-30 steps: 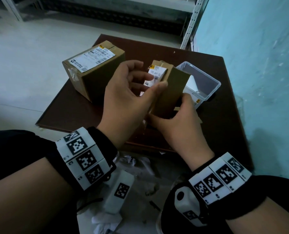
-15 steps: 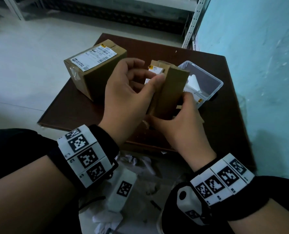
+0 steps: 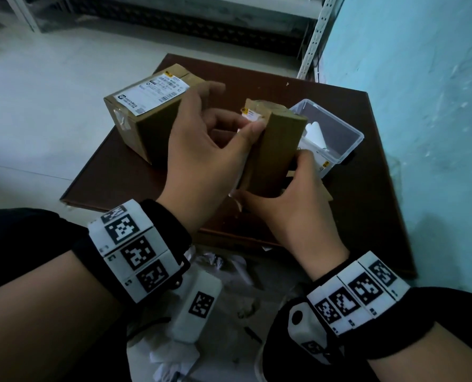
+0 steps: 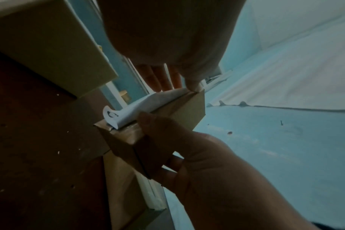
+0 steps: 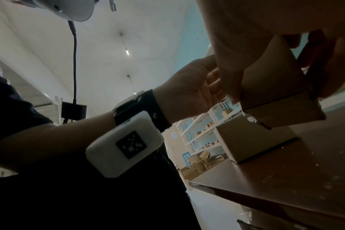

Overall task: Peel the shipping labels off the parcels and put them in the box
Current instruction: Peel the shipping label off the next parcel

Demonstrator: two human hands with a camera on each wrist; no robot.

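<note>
Small parcel [image 3: 273, 150] upright, label [image 4: 146, 105] at twelve o'clock, pinched by left hand [image 3: 201, 161]; right hand [image 3: 298, 205] grips base.

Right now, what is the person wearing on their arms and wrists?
Each wrist has a black strap carrying a white band of square black-and-white markers: left band, right band. A white camera pod with one marker sits under each wrist. Dark sleeves end above the bare forearms.

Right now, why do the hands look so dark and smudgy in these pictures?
Head view: dim room, and the left hand has motion-smeared fingertips. Left wrist view: the small brown cardboard parcel and its curling white paper label sit in shadow, soft-focused. Right wrist view: the right hand is backlit by the bright ceiling, edges bent.
</note>
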